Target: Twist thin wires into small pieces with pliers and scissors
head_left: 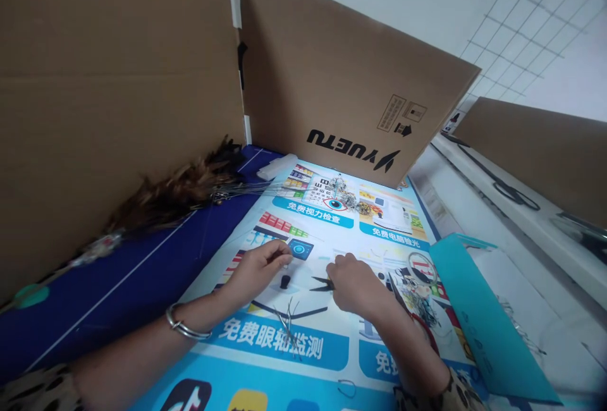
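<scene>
My left hand (pixel 258 265), with a silver bangle (pixel 183 325) on its wrist, is pinched closed on a thin wire piece that I can hardly make out. My right hand (pixel 353 284) is closed round small black pliers (pixel 322 283), whose tips point left toward the left hand. Both hands rest on a printed blue and white poster (pixel 294 335) that covers the table. A small bundle of thin metal wires (pixel 288 319) lies on the poster just below and between my hands.
A brown feather duster (pixel 175 193) lies at the left on blue cloth (pixel 104 284). Cardboard panels (pixel 332 76) stand behind and to the left. Small metal parts (pixel 348 196) sit at the back, more wire pieces (pixel 417 303) at the right beside a teal paper bag (pixel 474 316).
</scene>
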Motion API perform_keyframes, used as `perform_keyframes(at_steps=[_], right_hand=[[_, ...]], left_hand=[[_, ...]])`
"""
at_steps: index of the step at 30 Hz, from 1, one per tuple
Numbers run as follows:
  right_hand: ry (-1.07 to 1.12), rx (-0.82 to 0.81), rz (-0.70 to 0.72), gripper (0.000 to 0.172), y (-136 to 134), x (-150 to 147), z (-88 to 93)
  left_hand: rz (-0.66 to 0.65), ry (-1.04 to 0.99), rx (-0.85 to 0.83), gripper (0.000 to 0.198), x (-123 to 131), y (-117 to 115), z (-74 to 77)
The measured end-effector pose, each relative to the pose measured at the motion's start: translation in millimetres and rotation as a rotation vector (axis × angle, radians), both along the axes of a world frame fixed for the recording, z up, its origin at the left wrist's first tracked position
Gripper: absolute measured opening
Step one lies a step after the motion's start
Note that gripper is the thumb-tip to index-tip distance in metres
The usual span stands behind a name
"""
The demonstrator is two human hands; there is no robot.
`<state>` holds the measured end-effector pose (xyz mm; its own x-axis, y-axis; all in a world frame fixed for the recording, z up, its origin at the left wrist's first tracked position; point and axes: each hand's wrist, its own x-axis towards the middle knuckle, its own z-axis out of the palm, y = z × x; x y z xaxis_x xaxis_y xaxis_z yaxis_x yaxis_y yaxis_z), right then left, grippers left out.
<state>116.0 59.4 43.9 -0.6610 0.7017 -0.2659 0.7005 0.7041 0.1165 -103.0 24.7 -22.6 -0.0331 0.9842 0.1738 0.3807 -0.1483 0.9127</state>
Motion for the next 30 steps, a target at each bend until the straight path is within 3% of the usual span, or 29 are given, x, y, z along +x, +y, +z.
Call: perform_keyframes(at_steps=[12, 15, 17, 20, 24, 27, 30], right_hand=[[-0.202, 0.027, -0.232, 0.021, 29, 34, 15.8], [0.025, 0.094, -0.207, 0.018, 23, 23, 16.1], [0.278, 0.048, -0.16, 0.019, 18, 10, 12.7], [0.7, -0.15, -0.148, 0.02, 12, -12, -0.5], [1.177, -0.521, -0.335, 0.023, 7, -32, -24.4], [1.339, -0.734, -0.445, 0.021, 3, -37, -35.5], [1.396, -0.809, -0.503, 0.021, 1, -38, -41.1]], left_hand=[[-0.058, -0.243, -0.038, 0.013, 4, 0, -0.7], [-0.077, -0.305, -0.051, 0.012, 5, -1, -1.6], [-0.101, -0.337, -0.07, 0.013, 6, -2, -3.5], [-0.177, -0.372, -0.111, 0.017, 7, -4, -5.6], [-0.314, -0.403, -0.129, 0.017, 10, -6, -3.8], [-0.386, -0.385, -0.146, 0.017, 12, -8, -0.2], [-0.428, -0.399, -0.186, 0.02, 12, -10, 2.3]])
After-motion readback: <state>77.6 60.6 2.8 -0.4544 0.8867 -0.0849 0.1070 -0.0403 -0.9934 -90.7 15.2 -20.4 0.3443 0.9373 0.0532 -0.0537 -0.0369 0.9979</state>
